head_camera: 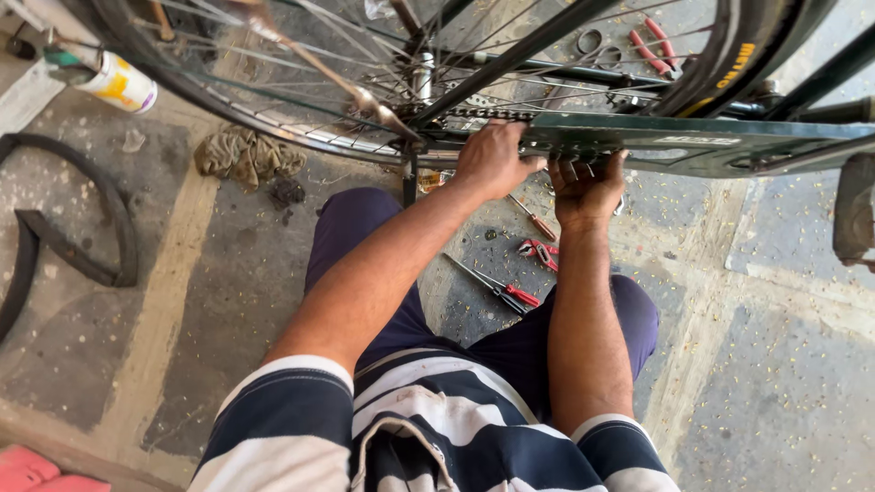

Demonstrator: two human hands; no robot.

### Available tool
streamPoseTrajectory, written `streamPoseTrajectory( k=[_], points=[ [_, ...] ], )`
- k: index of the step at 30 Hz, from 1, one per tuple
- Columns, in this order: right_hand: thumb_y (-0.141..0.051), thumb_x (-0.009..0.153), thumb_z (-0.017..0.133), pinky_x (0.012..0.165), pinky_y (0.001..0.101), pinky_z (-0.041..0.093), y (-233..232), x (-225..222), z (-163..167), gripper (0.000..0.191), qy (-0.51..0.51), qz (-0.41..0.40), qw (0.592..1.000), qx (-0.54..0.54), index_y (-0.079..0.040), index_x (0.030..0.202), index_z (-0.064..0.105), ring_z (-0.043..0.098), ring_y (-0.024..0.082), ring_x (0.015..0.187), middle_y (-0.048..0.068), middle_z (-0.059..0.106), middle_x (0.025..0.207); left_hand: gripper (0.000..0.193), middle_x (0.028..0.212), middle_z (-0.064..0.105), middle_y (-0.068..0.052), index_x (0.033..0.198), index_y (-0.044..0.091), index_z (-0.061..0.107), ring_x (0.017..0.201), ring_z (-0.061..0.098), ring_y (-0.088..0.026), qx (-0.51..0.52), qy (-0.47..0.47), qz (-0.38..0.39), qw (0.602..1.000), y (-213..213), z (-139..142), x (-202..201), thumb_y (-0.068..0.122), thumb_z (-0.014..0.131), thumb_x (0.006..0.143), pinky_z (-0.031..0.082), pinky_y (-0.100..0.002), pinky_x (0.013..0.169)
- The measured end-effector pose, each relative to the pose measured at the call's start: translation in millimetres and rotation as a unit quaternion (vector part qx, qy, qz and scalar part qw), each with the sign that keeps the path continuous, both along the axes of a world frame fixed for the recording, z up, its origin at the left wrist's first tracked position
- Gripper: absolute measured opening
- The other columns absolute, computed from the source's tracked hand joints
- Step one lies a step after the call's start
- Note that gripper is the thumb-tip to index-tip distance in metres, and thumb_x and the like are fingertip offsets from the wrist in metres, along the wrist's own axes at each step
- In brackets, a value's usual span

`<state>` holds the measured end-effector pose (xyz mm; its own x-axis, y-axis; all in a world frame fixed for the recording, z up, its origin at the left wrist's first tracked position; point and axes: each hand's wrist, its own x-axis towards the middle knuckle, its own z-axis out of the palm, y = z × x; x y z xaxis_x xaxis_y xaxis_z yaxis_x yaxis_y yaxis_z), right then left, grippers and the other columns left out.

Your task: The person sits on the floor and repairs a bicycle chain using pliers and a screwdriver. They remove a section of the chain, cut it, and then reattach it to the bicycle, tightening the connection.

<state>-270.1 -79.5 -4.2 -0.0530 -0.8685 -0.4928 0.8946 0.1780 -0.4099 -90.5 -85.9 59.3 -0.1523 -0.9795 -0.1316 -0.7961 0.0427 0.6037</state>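
Two hands of yours are up on the bike's green chain guard (693, 144), the long flat cover that runs across the top of the view. Everything else is told from that guard.

Just behind it, and up to its left, is the big spoked bike wheel (273, 109), and the chain (474, 115) shows at the guard's left end. A second black tyre (747, 55) rises above the guard on its right side.

Far off to the left of the guard, a loose black rubber tube (55, 241) lies curled on the concrete floor (775, 383). A dirty rag (248, 155) sits below the wheel, left of the guard. A white and yellow can (117, 82) lies further up on the left.

Your left hand (492, 159) is curled over the left end of the guard, fingers wrapped onto its edge near the chain. Your right hand (588, 187) is just beside it, gripping the guard's lower edge from underneath, fingers hooked up over it. The two hands are close together, and you cannot tell if they touch.

Below the guard, between your knees, lie red-handled pliers (538, 252), a red-handled tool (510, 292) and a screwdriver (533, 219). Above the guard, seen through the spokes, are more red-handled pliers (652, 46).
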Motion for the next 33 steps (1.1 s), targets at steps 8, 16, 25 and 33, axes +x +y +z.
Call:
streamPoseTrajectory(
  k=[8,16,25,33],
  points=[
    [-0.060,0.096,0.060,0.094,0.0517,0.061,9,6,10,0.063,0.010,0.009,1.000,0.001,-0.007,0.131,0.060,0.064,0.030,0.102,0.015,0.067,0.118,0.055,0.101,0.070,-0.013,0.106,0.001,0.067,0.089,0.070,-0.024,0.071,-0.011,0.035,0.997,-2,15,-3,0.042,0.088,0.076,0.059,-0.039,0.081],
    [-0.061,0.092,0.059,0.098,0.0524,0.060,12,9,20,0.068,0.020,0.007,0.999,0.038,-0.003,0.129,0.059,0.067,0.037,0.109,0.020,0.063,0.123,0.044,0.091,0.070,-0.016,0.100,-0.002,0.067,0.076,0.069,-0.023,-0.060,-0.023,0.031,0.997,10,-13,2,0.040,0.076,0.094,0.059,-0.040,0.069],
    [-0.029,0.098,0.081,0.113,0.0463,0.045,62,28,135,0.052,0.788,-0.036,0.488,-0.373,-0.003,0.136,0.058,0.056,0.041,0.128,0.019,0.060,0.133,0.043,0.102,0.071,-0.021,0.107,-0.004,0.067,0.068,0.073,-0.026,-0.101,-0.033,0.074,0.992,25,6,15,0.036,0.074,0.091,0.059,-0.037,0.054],
    [-0.048,0.077,0.083,0.130,0.0543,0.018,-47,61,212,0.064,0.779,0.537,0.149,-0.288,-0.017,0.131,0.068,0.068,0.031,0.118,0.013,0.077,0.117,0.030,0.108,0.069,-0.016,0.103,0.001,0.068,0.070,0.071,-0.024,-0.140,-0.104,0.107,0.979,38,8,15,0.029,0.070,0.092,0.059,-0.038,0.055]
  ],
)
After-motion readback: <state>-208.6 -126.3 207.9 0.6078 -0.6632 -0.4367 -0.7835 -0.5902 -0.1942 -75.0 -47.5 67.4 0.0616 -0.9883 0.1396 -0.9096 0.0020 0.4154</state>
